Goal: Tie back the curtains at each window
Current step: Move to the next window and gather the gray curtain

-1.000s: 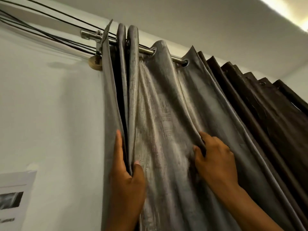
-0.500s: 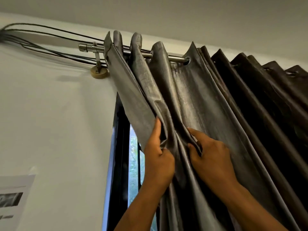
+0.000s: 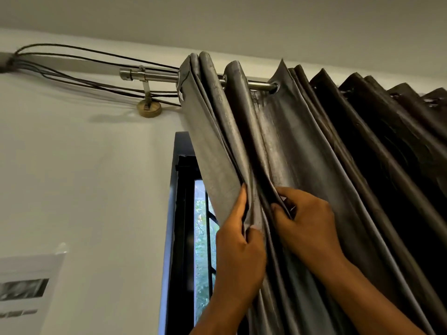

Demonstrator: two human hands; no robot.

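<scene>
Up high, left hand (image 3: 238,257) and right hand (image 3: 307,228) each keep a tight grip on curtain (image 3: 285,146) folds

poster (image 3: 26,286) cropped, print blurred

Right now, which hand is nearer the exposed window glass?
Left. The left hand grips the curtain edge just right of the window glass; the right hand pinches a fold further right, away from it.
</scene>
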